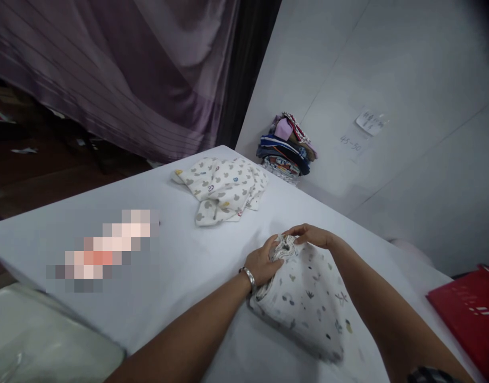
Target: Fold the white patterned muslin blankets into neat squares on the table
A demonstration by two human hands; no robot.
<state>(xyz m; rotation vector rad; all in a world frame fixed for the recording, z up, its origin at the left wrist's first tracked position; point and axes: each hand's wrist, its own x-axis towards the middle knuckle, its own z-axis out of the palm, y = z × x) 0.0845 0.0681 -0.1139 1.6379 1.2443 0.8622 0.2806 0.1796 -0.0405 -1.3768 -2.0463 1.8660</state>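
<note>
"So, what's biggest?"

"Wall (412, 69), pale grey, filling the right; next, the mauve curtain (148, 69), hanging at upper left; below both, the white table (180, 250)."

"And after those?"

"Cloth (304, 303), white with small prints; it lies folded on the table, right before the person, its rolled end between the two hands; at the right edge shows a red bag (467, 314); further off on the table lies the far cloth (228, 186), crumpled, with grey mouse-head prints; by the table's far edge, near the wall, rises a pile (284, 146) of folded fabrics; a pixelated patch covers part of the table's left."

"How do the hands stand?"

"Left hand (262, 264) closed on the cloth, thumb and fingers around the rolled end; right hand (310, 235) bent over from the other side, fingertips touching that same end; whether they pinch it, I cannot tell."

"Anything smaller?"

"White note (370, 121) on the wall, with 45-50 handwritten just below; lastly, a silver bracelet (249, 279) on the left wrist."
</note>
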